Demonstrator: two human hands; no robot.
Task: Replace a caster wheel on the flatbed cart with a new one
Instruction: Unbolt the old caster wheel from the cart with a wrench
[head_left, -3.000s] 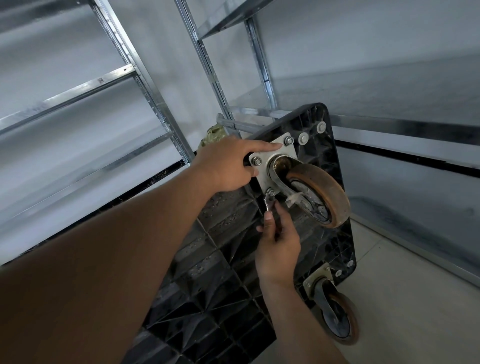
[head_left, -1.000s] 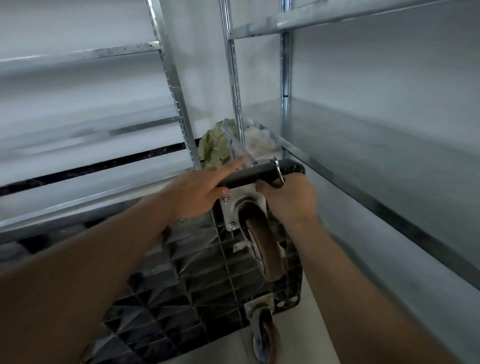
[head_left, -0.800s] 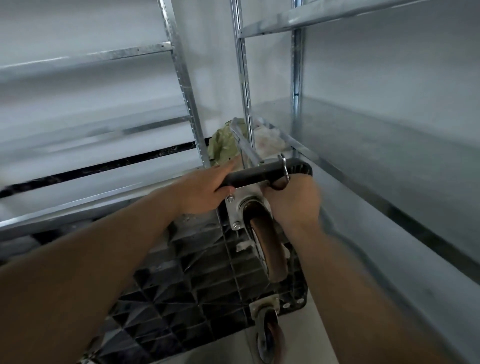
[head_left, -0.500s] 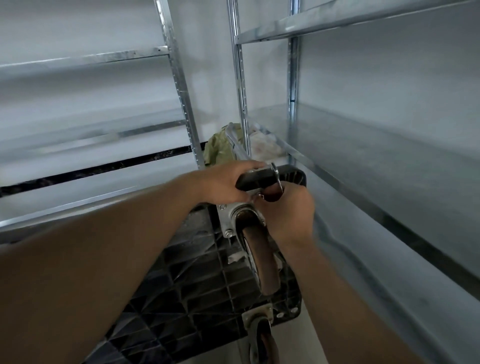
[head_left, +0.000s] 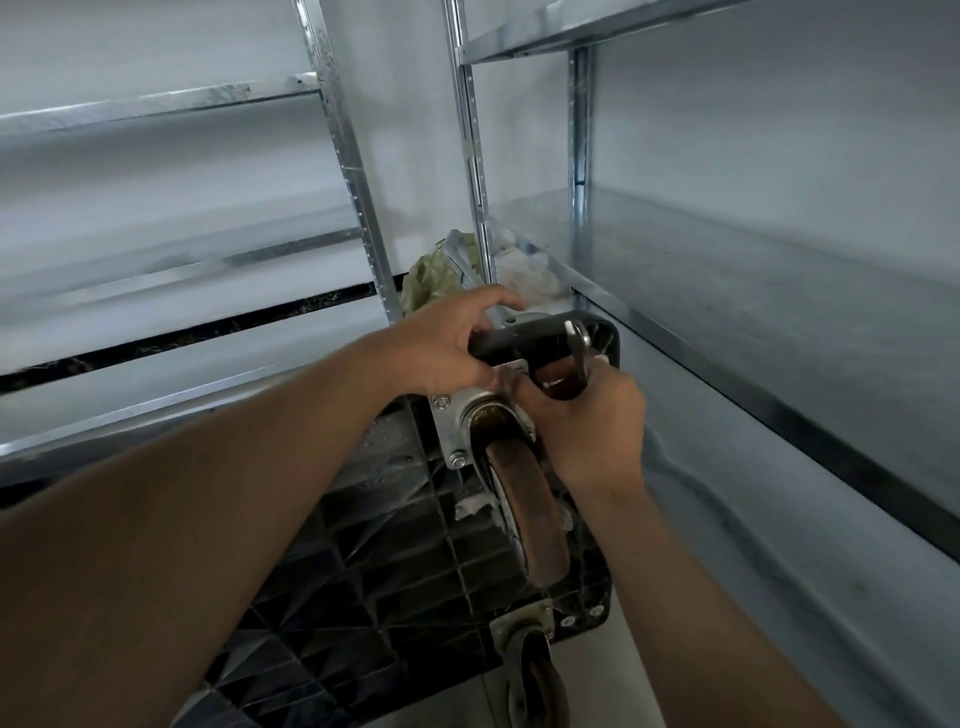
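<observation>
Here left hand (head_left: 441, 348) grips cart (head_left: 540, 340) edge; right hand (head_left: 587, 415) grips wrench (head_left: 581, 345) (above caster (head_left: 524, 509)).

Left forearm (head_left: 218, 519): I see it bare from the bottom-left edge of my view up to the wrist, no sleeve on it
Right forearm (head_left: 691, 613): bare as well, no cuff in view
Left hand (head_left: 441, 348): no glove, no ring that I can make out
Right hand (head_left: 587, 426): ungloved; I find no watch or band at the wrist
</observation>
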